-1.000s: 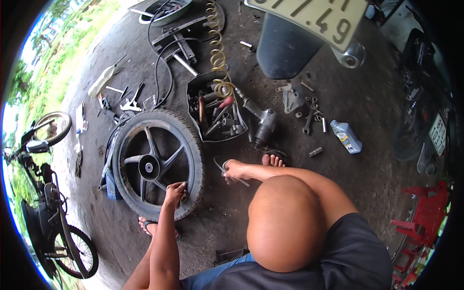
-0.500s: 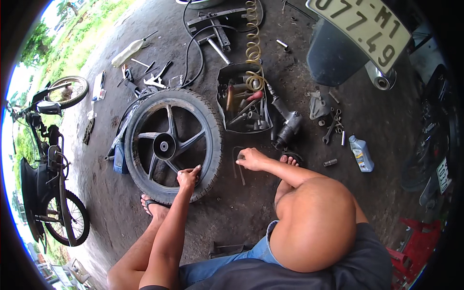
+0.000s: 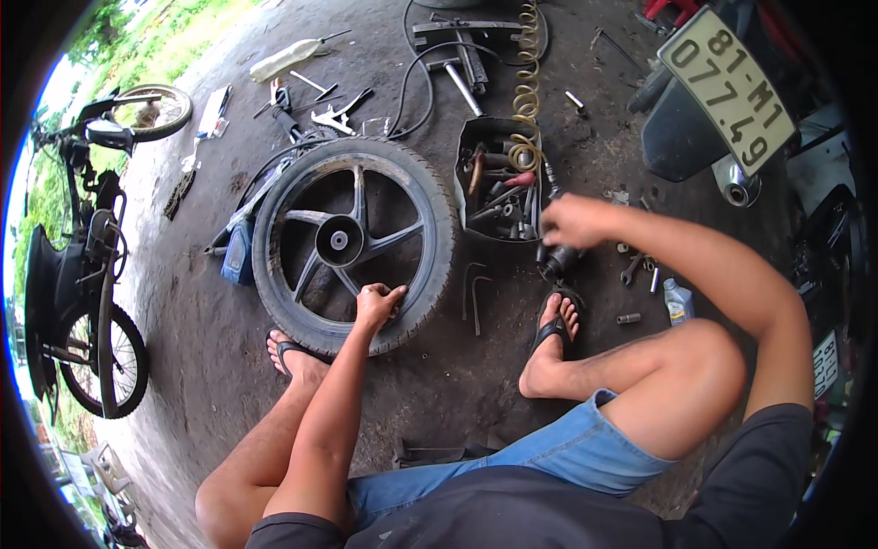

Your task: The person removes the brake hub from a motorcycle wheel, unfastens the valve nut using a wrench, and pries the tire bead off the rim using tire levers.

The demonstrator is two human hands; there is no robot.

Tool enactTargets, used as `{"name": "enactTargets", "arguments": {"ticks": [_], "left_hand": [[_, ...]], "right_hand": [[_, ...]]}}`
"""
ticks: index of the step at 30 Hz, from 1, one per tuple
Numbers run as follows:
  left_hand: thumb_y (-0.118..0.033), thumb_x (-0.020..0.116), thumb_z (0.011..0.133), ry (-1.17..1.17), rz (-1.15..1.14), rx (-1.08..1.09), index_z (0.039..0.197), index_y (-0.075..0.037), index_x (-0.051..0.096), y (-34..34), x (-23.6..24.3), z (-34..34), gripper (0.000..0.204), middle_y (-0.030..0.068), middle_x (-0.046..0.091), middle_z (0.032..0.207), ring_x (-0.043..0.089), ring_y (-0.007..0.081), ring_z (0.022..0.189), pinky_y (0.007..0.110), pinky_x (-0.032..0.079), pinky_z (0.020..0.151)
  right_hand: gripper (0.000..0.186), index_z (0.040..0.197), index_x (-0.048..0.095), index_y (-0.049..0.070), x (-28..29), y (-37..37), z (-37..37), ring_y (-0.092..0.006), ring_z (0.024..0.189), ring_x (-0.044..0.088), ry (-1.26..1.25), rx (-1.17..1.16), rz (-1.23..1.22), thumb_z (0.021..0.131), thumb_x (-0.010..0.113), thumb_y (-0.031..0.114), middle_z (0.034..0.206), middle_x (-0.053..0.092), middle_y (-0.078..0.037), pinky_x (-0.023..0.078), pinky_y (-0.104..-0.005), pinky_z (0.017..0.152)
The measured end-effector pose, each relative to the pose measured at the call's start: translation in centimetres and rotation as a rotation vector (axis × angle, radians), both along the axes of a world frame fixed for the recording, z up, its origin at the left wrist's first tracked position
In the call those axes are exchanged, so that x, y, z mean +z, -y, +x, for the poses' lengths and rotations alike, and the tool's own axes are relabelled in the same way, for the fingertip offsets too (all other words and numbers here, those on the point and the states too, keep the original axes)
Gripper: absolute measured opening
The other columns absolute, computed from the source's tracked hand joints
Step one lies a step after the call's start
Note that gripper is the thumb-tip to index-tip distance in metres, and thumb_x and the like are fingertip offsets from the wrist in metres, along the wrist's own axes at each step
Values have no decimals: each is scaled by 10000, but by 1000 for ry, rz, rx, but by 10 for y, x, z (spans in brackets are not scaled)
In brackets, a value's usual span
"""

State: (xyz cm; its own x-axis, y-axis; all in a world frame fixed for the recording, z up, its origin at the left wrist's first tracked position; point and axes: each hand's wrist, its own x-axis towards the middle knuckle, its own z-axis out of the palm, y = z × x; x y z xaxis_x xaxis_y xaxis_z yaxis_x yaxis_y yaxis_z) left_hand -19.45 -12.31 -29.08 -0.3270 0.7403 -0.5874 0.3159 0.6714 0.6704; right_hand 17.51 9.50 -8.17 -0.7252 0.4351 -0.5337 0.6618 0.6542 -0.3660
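Your left hand [image 3: 376,307] curls at the wheel [image 3: 339,240], your right hand's [image 3: 578,221] blurred over the air gun [image 3: 560,263]; can't tell either grip. Brace that wheel, mind the coiled hose [image 3: 526,107].

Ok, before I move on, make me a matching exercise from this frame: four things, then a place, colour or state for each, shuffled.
Things:
1. left hand
2. right hand
3. coiled air hose
4. tool bin

Matches:
A. yellow
B. holding assorted hand tools
C. at the motorcycle wheel's rim
D. overlapping the impact wrench in view

Pairs: 1-C, 2-D, 3-A, 4-B
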Motion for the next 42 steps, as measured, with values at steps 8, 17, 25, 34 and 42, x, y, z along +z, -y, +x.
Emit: {"name": "enactTargets", "arguments": {"ticks": [8,17,25,34,42], "left_hand": [[-196,739,974,422,33,-58,1172,13,736,-9,-9,-3,288,84,740,954,688,158,741,317,598,600],[-232,794,921,73,132,57,1007,43,769,11,2,-3,289,101,719,709,658,154,543,330,559,498],[-135,795,922,330,157,118,1067,16,770,18,-8,-17,211,84,738,790,636,127,521,293,508,444],[-156,791,931,313,162,150,1062,14,773,17,-6,-7,215,72,752,809,617,101,503,268,464,409],[-193,778,937,273,146,60,1060,7,780,2,-3,-2,234,70,736,759,652,123,542,295,527,463]], "right_hand": [[299,1026,771,-8,-170,-78,-29,-423,1050,719,-22,-588,380,902,622,219,1112,734,-276,563,-509,915],[243,1079,771,-16,-246,-38,-66,-444,1106,711,76,-992,438,978,567,71,1170,720,-295,591,-523,935],[302,1271,555,-67,-261,-39,-76,-444,1127,707,123,-1091,487,1021,468,77,1219,692,-325,585,-532,961],[448,1294,544,-72,-284,-37,-71,-438,1186,670,-301,-1594,296,886,664,69,1288,657,-307,534,-507,1018],[243,1132,623,-67,-282,-54,-26,-466,1028,729,-43,-1142,466,982,605,123,1081,730,-315,600,-545,876]]}}
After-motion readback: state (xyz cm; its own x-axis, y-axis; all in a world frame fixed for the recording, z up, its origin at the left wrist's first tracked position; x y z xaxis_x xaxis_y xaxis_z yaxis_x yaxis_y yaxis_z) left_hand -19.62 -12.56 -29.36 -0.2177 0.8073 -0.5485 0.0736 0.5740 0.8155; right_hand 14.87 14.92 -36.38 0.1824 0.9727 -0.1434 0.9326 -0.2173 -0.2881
